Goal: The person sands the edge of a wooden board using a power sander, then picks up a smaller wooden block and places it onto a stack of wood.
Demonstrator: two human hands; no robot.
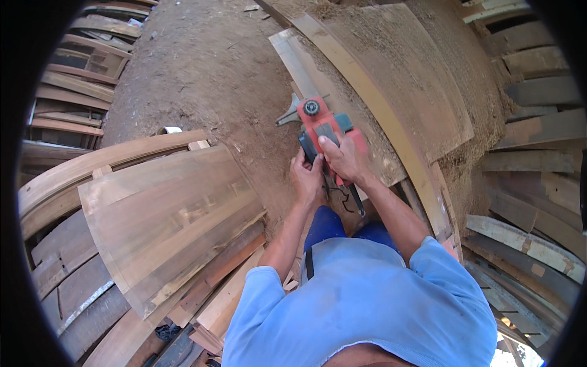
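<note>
"What are you holding, and where is it?"

"I'm holding a red planer (pixel 327 122) in the upper middle of the view, out in front of my body. My right grip (pixel 347 160) is wrapping snugly over its top rear part; my left grip (pixel 307 178) is curling closed on its dark left side."

"How far along are you?"

"I'm apparently in mid-job: the planer is sitting over a pale-edged board (pixel 299 64), though I'm not managing to tell whether it is touching or running. Nothing is showing as clearly finished, so I'm leaving open how much is done or remaining."

"And the count?"

"I'm counting one planer, two grips, one pale-edged board, one long beam (pixel 367 82) running just to its right, one wide panel (pixel 416 79) lying beyond that, and one large panel (pixel 177 208) resting at lower left. Stacked planks (pixel 532 162) are lining both sides, overlapping too much for counting."
</note>
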